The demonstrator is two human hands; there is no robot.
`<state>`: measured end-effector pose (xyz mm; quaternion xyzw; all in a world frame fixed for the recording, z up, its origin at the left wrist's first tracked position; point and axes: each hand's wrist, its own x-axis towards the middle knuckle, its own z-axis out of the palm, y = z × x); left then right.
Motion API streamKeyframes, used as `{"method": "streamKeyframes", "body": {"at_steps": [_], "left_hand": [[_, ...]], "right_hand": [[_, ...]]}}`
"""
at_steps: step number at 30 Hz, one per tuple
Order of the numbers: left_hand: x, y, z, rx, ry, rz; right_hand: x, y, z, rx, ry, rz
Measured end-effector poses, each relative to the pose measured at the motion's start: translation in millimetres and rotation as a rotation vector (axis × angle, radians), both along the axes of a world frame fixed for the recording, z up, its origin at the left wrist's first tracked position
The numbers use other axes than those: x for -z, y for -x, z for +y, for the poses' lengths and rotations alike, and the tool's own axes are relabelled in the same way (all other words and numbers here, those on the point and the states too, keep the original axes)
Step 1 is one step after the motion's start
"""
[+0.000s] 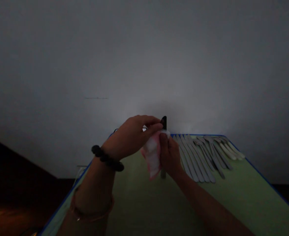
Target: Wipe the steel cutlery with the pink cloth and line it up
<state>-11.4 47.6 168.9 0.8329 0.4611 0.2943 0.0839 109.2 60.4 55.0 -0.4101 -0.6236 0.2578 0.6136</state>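
Observation:
Upright before me is a table knife [164,122], its dark blade tip showing at the top and its handle end poking out below. The middle is hidden by a pink and white cloth [153,156]. My right hand [170,154] is closed around the cloth and the knife inside it, thumb pressed on top. With fingertips and thumb together, my left hand [132,136] pinches near the blade tip, at the cloth's upper edge. A dark bead bracelet circles my left wrist.
Right of my hands, several knives [198,164] lie side by side on the pale green table [139,203] with blue edging. Beyond them are several forks or spoons [215,152] and several pale-handled pieces [229,149]. A grey wall [144,59] stands directly behind the table.

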Motion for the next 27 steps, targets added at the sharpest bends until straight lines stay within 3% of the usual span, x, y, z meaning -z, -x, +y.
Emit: {"method": "streamKeyframes", "body": {"at_steps": [2, 6, 9, 16, 23, 27], "left_hand": [[0.2, -4, 3, -0.044, -0.022, 0.002], [16.4, -12, 10, -0.079, -0.103, -0.089], [22.4, -9, 16, -0.06, -0.043, -0.132], [9.2, 1, 13, 0.151, 0.225, -0.25], [9.5, 7, 13, 0.127, 0.301, -0.298], [12.1, 11, 18, 0.158, 0.353, -0.331]], "right_hand": [[-0.1, -1, 1, 0.013, 0.004, -0.009], [1.9, -2, 2, 0.013, 0.023, -0.013], [9.4, 0, -1, 0.018, 0.053, -0.029], [39.0, -6, -19, -0.045, 0.116, -0.149], [61.7, -15, -27, -0.087, 0.161, -0.278], [67.6, -18, -27, -0.034, 0.118, -0.393]]}}
